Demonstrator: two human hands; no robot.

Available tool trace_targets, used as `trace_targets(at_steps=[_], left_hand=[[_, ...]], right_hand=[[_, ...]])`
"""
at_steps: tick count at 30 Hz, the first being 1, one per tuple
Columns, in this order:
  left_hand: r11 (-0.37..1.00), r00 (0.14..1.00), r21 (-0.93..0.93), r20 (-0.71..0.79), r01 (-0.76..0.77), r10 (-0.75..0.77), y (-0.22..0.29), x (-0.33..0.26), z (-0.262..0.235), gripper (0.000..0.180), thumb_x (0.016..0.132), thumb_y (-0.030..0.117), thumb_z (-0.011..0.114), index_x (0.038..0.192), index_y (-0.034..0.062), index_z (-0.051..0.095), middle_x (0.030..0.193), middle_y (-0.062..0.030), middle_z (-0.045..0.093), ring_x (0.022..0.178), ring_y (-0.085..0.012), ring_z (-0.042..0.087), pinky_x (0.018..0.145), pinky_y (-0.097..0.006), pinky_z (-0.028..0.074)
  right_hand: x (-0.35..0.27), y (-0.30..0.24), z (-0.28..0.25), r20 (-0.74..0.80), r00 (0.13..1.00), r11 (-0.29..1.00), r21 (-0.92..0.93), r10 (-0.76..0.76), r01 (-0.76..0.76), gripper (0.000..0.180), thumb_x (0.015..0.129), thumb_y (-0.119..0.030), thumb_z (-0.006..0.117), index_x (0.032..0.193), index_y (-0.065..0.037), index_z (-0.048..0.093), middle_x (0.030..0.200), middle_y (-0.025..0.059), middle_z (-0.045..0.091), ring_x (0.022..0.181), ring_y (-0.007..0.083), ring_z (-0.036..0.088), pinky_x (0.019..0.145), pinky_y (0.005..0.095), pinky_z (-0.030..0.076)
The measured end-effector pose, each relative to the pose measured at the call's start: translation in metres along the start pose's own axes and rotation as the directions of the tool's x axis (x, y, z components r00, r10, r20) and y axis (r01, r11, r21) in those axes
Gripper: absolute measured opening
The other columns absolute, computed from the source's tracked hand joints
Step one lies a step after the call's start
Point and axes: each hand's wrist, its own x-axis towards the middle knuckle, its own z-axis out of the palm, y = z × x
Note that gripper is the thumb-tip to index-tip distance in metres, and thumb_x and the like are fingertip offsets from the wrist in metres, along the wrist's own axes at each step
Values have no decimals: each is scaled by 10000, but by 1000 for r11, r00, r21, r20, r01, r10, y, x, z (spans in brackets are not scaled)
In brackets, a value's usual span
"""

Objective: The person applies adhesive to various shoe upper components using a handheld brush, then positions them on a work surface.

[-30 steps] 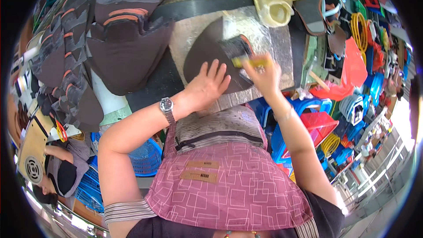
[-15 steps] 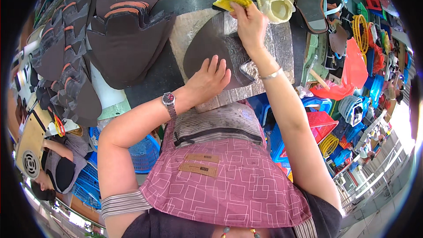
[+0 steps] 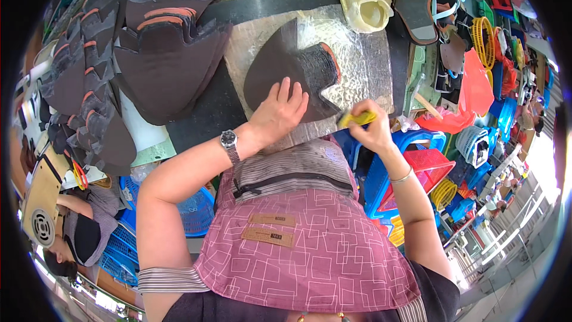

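Observation:
A dark brown shoe-upper piece (image 3: 271,77) lies on a worn, shiny board (image 3: 363,77). Its right side has a notched, wet-looking dark margin with an orange edge. My left hand (image 3: 280,110) rests flat on the piece, fingers stretched out and slightly apart. Off the piece's lower right corner, my right hand (image 3: 375,131) pinches a yellow sponge (image 3: 358,118) whose tip looks dark. The sponge is close to that corner; whether it touches the piece, I cannot tell.
Stacks of similar dark pieces (image 3: 173,77) cover the left of the bench. A cream plastic container (image 3: 372,12) with an open spout stands beyond the board. Blue and red baskets (image 3: 423,170) sit at the right. Another person (image 3: 89,226) works at the far left.
My right hand has swept the sponge from the piece's far edge down to its near right corner, uncovering the orange-edged notch. My left hand stays nearly in place.

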Motion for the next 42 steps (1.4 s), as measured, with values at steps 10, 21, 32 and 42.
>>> trace_targets(at_steps=[10, 21, 32, 42], left_hand=[[812, 631, -457, -521, 362, -575, -68, 36, -124, 190, 795, 30, 627, 983, 49, 635, 873, -134, 651, 683, -284, 632, 566, -307, 495], [427, 592, -496, 240, 756, -769, -49, -31, -25, 227, 841, 153, 559, 1018, 20, 607, 779, -253, 607, 753, -421, 593, 677, -483, 473], [495, 544, -744, -211, 449, -812, -36, -40, -90, 153, 853, 154, 573, 835, 11, 625, 760, -202, 621, 707, -366, 613, 620, -419, 473], [478, 585, 338, -501, 811, -638, -225, -204, -168, 625, 741, 208, 682, 1296, 41, 449, 1321, -207, 438, 1234, -396, 367, 1015, -468, 316]], right_hand=[[0, 41, -25, -37, 931, 771, 574, 363, -277, 96, 767, -117, 543, 826, -64, 487, 764, 45, 565, 761, 139, 515, 753, 280, 398], [70, -55, 19, -319, 934, 892, 453, 160, 2, 105, 828, -71, 616, 887, -41, 535, 824, 18, 561, 710, 63, 502, 601, 206, 411], [43, -21, 18, -353, 881, 901, 402, 316, -162, 89, 833, -139, 590, 846, -63, 545, 710, 29, 550, 589, 90, 485, 509, 233, 385], [64, -14, -8, -273, 834, 555, 831, 480, -47, 160, 899, -216, 540, 926, -59, 546, 818, 66, 599, 632, 112, 522, 533, 246, 423]])
